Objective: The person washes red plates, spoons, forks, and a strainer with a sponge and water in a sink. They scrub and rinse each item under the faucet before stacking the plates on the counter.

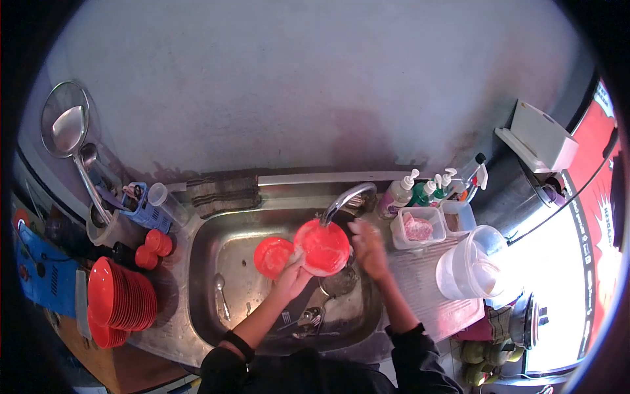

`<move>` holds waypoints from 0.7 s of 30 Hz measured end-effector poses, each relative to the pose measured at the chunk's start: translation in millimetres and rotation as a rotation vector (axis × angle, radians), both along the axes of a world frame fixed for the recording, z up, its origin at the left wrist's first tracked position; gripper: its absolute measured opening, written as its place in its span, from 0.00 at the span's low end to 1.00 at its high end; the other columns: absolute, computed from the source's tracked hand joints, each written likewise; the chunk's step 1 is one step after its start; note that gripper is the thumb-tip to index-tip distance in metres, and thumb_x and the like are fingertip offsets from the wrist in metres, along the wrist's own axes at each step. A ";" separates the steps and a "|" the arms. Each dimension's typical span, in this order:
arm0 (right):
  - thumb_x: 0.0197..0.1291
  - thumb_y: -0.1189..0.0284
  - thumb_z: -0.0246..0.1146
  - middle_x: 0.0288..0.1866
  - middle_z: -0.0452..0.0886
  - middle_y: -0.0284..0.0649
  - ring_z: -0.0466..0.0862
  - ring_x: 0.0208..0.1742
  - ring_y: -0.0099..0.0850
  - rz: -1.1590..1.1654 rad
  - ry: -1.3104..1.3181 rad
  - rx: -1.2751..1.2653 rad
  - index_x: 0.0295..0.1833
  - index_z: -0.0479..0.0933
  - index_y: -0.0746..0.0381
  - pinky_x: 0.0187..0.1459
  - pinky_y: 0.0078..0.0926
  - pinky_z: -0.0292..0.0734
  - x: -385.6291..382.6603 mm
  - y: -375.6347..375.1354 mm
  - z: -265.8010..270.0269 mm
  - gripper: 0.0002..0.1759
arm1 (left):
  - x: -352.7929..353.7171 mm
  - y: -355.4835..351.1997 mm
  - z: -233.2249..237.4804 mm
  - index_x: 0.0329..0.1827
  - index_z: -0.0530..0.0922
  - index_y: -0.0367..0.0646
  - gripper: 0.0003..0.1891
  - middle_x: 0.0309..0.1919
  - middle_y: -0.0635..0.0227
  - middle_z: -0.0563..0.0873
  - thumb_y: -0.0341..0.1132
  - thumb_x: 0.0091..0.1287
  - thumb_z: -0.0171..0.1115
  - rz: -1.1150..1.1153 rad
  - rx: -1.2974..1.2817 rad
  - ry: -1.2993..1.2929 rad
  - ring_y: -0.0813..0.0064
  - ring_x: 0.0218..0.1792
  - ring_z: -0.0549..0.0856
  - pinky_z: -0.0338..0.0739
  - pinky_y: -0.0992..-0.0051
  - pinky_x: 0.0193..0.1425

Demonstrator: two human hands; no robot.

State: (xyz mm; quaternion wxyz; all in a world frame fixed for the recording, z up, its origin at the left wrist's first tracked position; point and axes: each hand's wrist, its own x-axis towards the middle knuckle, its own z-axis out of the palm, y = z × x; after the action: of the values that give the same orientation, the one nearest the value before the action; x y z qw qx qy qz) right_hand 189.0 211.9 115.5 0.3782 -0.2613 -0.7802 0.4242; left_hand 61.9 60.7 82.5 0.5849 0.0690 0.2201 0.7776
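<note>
I see the left hand (292,272) over the sink (210,315). Its fingers are closed on the lower left edge of a red plate (323,248). The plate is held up on a tilt, right under the tap (346,199), in the middle of the sink. The right hand (369,248) is just beside the plate's right edge. It is blurry, so I cannot tell if it is open or holding something.

A second red plate (271,256) lies in the sink, just left of the held one and partly behind the left hand. A spoon (220,293) lies on the sink floor further left. Some forks (303,320) lie near the front, under the left arm.

On the right side stands a small clear box (416,228) with something pink in it. Next to it is a big clear tub (471,268) on the draining board. Soap bottles (398,195) with pumps stand behind the box, near the wall.

On the left counter a stack of red bowls (121,300) lies on its side. Behind it are small red lids (155,246), a blue basket (142,205) and a clear cup (167,201). A big metal ladle (67,128) stands up at the far left.
</note>
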 end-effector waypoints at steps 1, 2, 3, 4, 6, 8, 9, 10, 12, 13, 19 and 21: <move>0.48 0.77 0.50 0.52 0.64 0.49 0.61 0.57 0.42 0.114 0.356 -0.406 0.48 0.66 0.66 0.54 0.34 0.57 -19.4 -9.8 -19.0 0.18 | 1.5 4.2 0.3 0.52 0.60 0.41 0.17 0.51 0.63 0.67 0.32 0.61 0.44 -0.015 -0.001 -0.045 0.70 0.53 0.67 0.60 0.67 0.57; 0.50 0.74 0.48 0.53 0.63 0.49 0.59 0.58 0.41 0.091 0.068 -0.027 0.50 0.65 0.65 0.55 0.34 0.54 -29.3 -16.1 -15.7 0.18 | 3.4 8.3 -0.5 0.52 0.60 0.41 0.17 0.51 0.63 0.67 0.32 0.61 0.44 -0.018 -0.004 -0.042 0.70 0.53 0.67 0.60 0.67 0.57; 0.53 0.71 0.46 0.54 0.62 0.49 0.57 0.59 0.41 0.063 -0.220 0.349 0.51 0.64 0.65 0.57 0.34 0.51 -37.7 -21.5 -11.6 0.19 | 5.7 11.7 -2.2 0.52 0.60 0.41 0.16 0.50 0.63 0.68 0.32 0.61 0.44 0.004 -0.011 -0.055 0.70 0.52 0.68 0.62 0.69 0.56; 0.53 0.71 0.46 0.54 0.62 0.49 0.57 0.59 0.41 0.059 -0.215 0.345 0.51 0.64 0.65 0.57 0.34 0.51 -46.3 -27.4 -16.3 0.19 | 7.3 13.9 -4.2 0.51 0.61 0.42 0.15 0.50 0.63 0.68 0.33 0.61 0.44 0.026 -0.019 -0.069 0.71 0.51 0.68 0.64 0.70 0.54; 0.54 0.68 0.45 0.56 0.60 0.49 0.58 0.59 0.42 -0.046 -0.310 0.463 0.54 0.61 0.63 0.56 0.39 0.51 -61.3 -37.7 -32.0 0.21 | 8.9 15.2 -8.9 0.50 0.62 0.41 0.14 0.47 0.64 0.71 0.33 0.61 0.44 0.020 -0.038 0.008 0.71 0.49 0.70 0.64 0.71 0.53; 0.57 0.65 0.42 0.53 0.64 0.48 0.63 0.55 0.43 -0.100 -0.283 0.444 0.53 0.62 0.63 0.54 0.39 0.54 -74.4 -34.9 -47.0 0.20 | 7.5 15.9 -14.0 0.48 0.64 0.41 0.13 0.44 0.65 0.73 0.33 0.61 0.43 0.017 -0.055 0.079 0.72 0.48 0.72 0.65 0.71 0.51; 0.57 0.64 0.41 0.50 0.66 0.47 0.65 0.52 0.43 -0.149 -0.116 0.021 0.52 0.63 0.63 0.53 0.39 0.57 -80.9 -31.5 -53.9 0.20 | 6.3 16.7 -16.7 0.49 0.64 0.41 0.14 0.43 0.64 0.74 0.33 0.61 0.43 -0.044 -0.162 0.352 0.72 0.47 0.72 0.66 0.72 0.50; 0.58 0.62 0.41 0.48 0.69 0.46 0.68 0.49 0.43 -0.193 0.054 -0.398 0.51 0.63 0.64 0.51 0.39 0.59 -87.0 -26.8 -63.5 0.21 | 5.6 17.6 -18.2 0.50 0.64 0.40 0.14 0.42 0.64 0.74 0.34 0.61 0.43 -0.104 -0.266 0.625 0.72 0.46 0.73 0.66 0.73 0.49; 0.57 0.60 0.41 0.44 0.72 0.44 0.71 0.46 0.41 -0.230 0.203 -0.666 0.49 0.66 0.63 0.48 0.38 0.63 -88.6 -17.0 -82.7 0.21 | 9.8 19.6 -4.1 0.51 0.63 0.40 0.16 0.42 0.61 0.74 0.35 0.61 0.43 -0.137 -0.310 0.967 0.70 0.47 0.72 0.65 0.73 0.50; 0.57 0.58 0.41 0.45 0.72 0.43 0.71 0.46 0.41 0.232 0.538 -1.180 0.47 0.67 0.62 0.48 0.38 0.64 -79.2 -10.8 -82.5 0.21 | 10.2 21.3 1.6 0.52 0.63 0.40 0.17 0.42 0.58 0.74 0.36 0.61 0.43 -0.170 -0.351 1.310 0.68 0.47 0.72 0.64 0.72 0.51; 0.54 0.49 0.40 0.47 0.70 0.42 0.70 0.48 0.40 0.555 0.803 -1.666 0.50 0.65 0.59 0.51 0.39 0.62 -58.8 -15.3 -33.9 0.28 | -14.0 45.3 11.2 0.55 0.62 0.46 0.22 0.55 0.58 0.62 0.41 0.57 0.45 0.018 -0.296 2.264 0.57 0.56 0.61 0.51 0.62 0.59; 0.53 0.49 0.40 0.49 0.69 0.42 0.69 0.49 0.40 0.494 0.792 -1.602 0.52 0.63 0.59 0.52 0.40 0.61 -54.4 -22.6 -7.1 0.29 | -13.4 45.2 37.3 0.56 0.60 0.48 0.23 0.57 0.59 0.60 0.42 0.56 0.45 0.036 -0.405 2.306 0.56 0.57 0.59 0.50 0.60 0.59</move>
State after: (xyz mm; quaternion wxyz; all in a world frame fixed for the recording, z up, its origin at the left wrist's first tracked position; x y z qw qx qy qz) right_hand 134.6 189.3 108.4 0.2226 -0.1072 -0.1017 0.9637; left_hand 48.5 106.0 119.8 0.0281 0.6359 0.7411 0.2135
